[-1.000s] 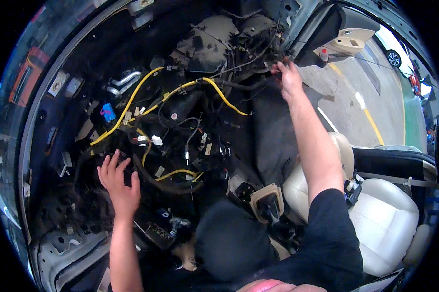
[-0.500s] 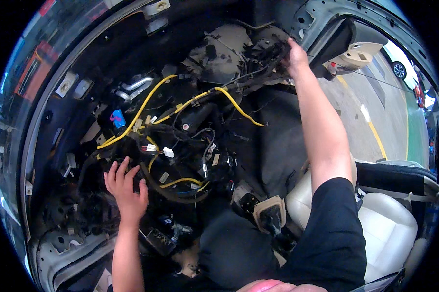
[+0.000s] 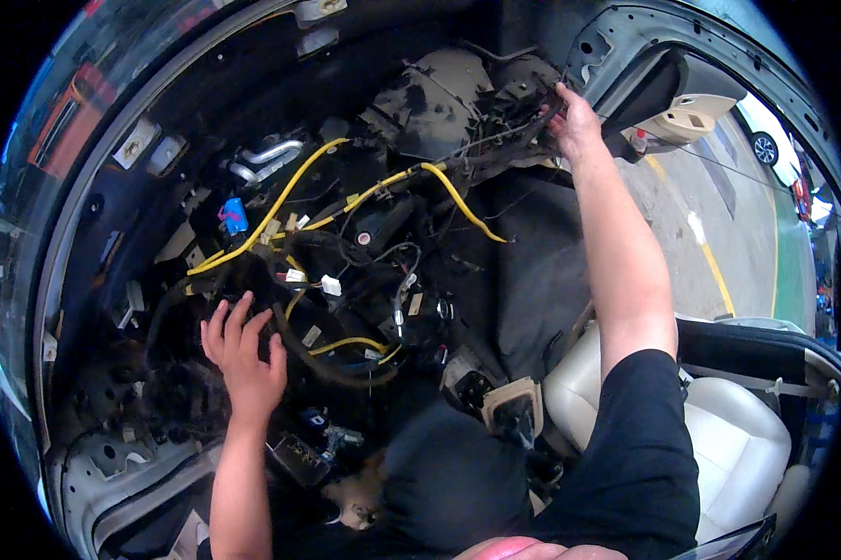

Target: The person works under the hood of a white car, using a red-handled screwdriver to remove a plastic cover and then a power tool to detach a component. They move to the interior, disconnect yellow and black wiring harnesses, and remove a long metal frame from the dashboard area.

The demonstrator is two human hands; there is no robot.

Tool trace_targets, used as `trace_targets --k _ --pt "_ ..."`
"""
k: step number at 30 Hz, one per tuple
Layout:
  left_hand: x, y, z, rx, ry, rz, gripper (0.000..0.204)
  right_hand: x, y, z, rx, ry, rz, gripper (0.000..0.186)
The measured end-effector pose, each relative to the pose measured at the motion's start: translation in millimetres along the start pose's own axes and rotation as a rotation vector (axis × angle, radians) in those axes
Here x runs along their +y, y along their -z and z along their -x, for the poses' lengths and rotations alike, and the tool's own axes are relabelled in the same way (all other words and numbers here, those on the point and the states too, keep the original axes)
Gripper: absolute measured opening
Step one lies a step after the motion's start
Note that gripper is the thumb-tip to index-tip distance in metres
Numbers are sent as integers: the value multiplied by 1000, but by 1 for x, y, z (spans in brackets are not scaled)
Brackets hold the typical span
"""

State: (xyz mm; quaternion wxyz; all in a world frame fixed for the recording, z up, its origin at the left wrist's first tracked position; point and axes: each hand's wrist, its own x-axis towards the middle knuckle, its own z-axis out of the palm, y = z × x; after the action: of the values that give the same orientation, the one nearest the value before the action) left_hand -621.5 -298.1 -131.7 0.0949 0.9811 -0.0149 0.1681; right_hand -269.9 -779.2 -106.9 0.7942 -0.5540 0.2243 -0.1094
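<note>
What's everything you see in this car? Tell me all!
Yellow cables: several, yellow, middle
Dark wiring: too tangled to count, black, middle
Blue part: one, mostly blue, left of middle
Metal pipes: count unclear, silver, upper left
White connectors: at least two, white, middle
Beige frame: one, beige, lower middle
Seat: one, white, lower right
Open door: one, black and beige, upper right
Car: one, white, outside
Left hand: one, bare, near dark wiring
Right hand: one, bare, upper right

No text can be read (too small).
</note>
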Motion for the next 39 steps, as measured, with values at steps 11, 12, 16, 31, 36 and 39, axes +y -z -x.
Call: trace_targets --k 11,12,16,31,36,39 --pt "0 -4 1 24 14 -21 31 -53 -56 -30 -114 88 322 22" --pt "1 -6 0 24 10 -16 31 -54 -57 -37 -122 115 451 26" --pt "0 -4 1 31 5 -8 30 -49 -53 -69 -153 563 1507 33" --pt "-4 -5 5 33 21 -47 27 -9 -77 35 -3 1086 1498 45" --pt "0 -10 1 52 3 -30 26 -3 -77 0 -189 1018 1614 45" --pt "3 -12 -1 49 8 -18 26 7 -83 -20 -339 925 1825 41"
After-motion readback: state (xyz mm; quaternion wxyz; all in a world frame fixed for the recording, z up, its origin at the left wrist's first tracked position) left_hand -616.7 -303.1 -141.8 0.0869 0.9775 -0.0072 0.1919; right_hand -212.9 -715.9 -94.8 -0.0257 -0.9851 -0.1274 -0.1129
